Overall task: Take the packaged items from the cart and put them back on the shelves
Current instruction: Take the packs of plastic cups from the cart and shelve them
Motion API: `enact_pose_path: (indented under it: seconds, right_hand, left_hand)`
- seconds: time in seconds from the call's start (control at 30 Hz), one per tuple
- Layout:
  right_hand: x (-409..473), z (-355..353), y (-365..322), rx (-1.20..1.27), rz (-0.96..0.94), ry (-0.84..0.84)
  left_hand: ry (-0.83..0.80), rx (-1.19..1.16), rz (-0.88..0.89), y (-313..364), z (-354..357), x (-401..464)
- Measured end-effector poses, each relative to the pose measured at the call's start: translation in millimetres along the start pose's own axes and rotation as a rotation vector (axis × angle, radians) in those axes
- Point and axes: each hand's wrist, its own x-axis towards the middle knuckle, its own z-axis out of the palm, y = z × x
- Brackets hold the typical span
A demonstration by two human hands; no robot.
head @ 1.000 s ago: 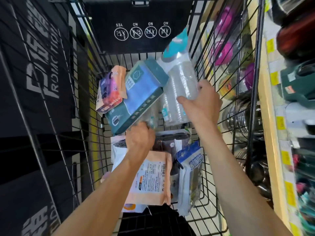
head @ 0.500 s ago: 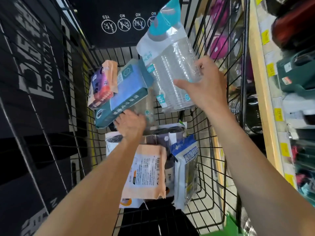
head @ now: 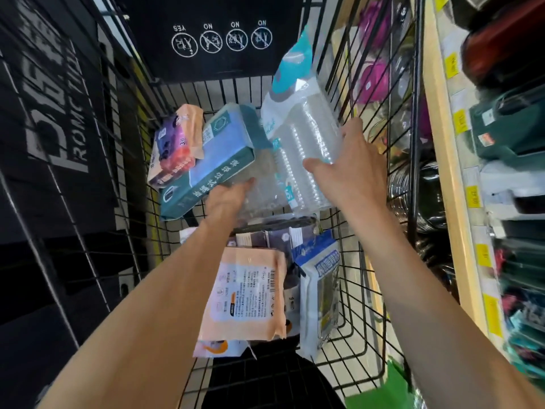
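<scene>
My right hand (head: 351,172) grips a clear bag of stacked plastic cups (head: 303,137) with a teal header, held tilted above the wire cart (head: 415,113) near its right wall. Lower down, my left hand (head: 227,199) holds the near end of the clear plastic, just under a teal and blue box (head: 215,160); its fingers are hidden. Leaning on the box is a purple and orange pack (head: 174,143). Closer to me in the cart lie an orange pouch (head: 247,293), a blue and white bag (head: 320,287) and dark packets.
Wooden shelves (head: 451,172) with yellow price tags run along the right, holding dark green and red goods. A black sign panel (head: 218,39) closes the cart's far end. Black printed panels stand on the left. Steel and pink items show beyond the right cart wall.
My right hand has raised the cup bag off the other items and toward the cart's right wall. My left hand has moved forward under the teal box's edge.
</scene>
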Motion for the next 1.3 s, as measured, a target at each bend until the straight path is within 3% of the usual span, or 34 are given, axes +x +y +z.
enact_pose_path:
  seconds: [0.1,0.23,0.43,0.7,0.87,1.03,1.3]
  right_hand:
    - [-10,-7,-10,-0.112,-0.061,0.074]
    - [-24,-49,-28,-0.136,-0.067,0.157]
    - [-65,-119,-28,0.062,0.056,0.266]
    - [-165,-176,13,0.716,0.270,0.419]
    - [-249,-214,43,0.850,0.323,0.503]
    - [-321,-248,79,0.876,0.356,0.536]
    - [-423,-258,146,1.255,0.460,0.451]
  left_hand:
    - [-0.144,-0.182,-0.010,10,2,-20]
    - [-0.185,-0.216,0.008,11,-6,-60]
    - [-0.300,-0.283,-0.063,-11,-32,-119]
    - [-0.066,-0.210,0.317,15,-79,-225]
    - [-0.079,-0.172,0.518,31,-95,-307]
    - [-0.408,-0.091,0.660,24,-94,-368]
    - [-0.931,0.252,0.694,20,-23,-471]
